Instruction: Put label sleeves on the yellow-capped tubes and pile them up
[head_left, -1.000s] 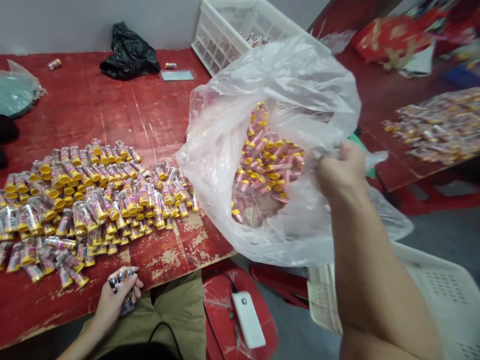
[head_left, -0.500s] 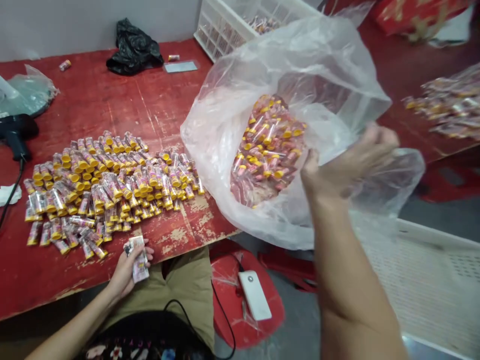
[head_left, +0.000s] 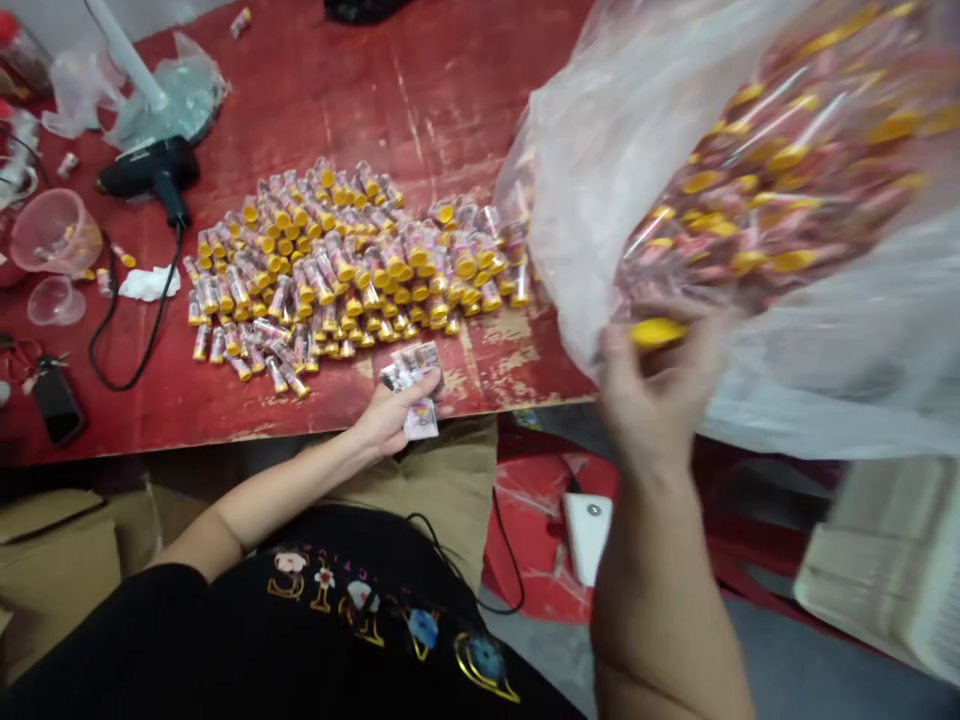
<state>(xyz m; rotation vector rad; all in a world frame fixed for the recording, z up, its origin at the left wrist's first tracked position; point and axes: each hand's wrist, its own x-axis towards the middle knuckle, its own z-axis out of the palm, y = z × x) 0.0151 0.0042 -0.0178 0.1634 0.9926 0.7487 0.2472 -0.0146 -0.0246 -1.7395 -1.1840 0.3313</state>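
Note:
My left hand [head_left: 394, 410] is closed on some small printed wrappers [head_left: 420, 415] at the table's front edge. My right hand [head_left: 660, 385] is closed around a small tube with a yellow cap [head_left: 658, 333], at the near side of the large clear plastic bag [head_left: 592, 170]. Inside the bag lie several yellow-capped tubes [head_left: 750, 200], blurred. A wide pile of clear tubes with yellow caps [head_left: 337, 265] rests on the red table [head_left: 330, 110], beyond and left of my left hand.
A black heat gun [head_left: 154, 175] with its cable, a pink bowl [head_left: 56, 232], a small clear cup [head_left: 56, 302] and a dark phone-like device [head_left: 56, 400] are on the left. A white power bank [head_left: 589, 535] lies on a red stool [head_left: 536, 580]. A pale crate [head_left: 877, 560] stands lower right.
The view has shifted, so the pile and bag appear farther right or larger. My right hand has come from the bag's right edge to its near side and taken a tube. My left hand still holds the wrappers.

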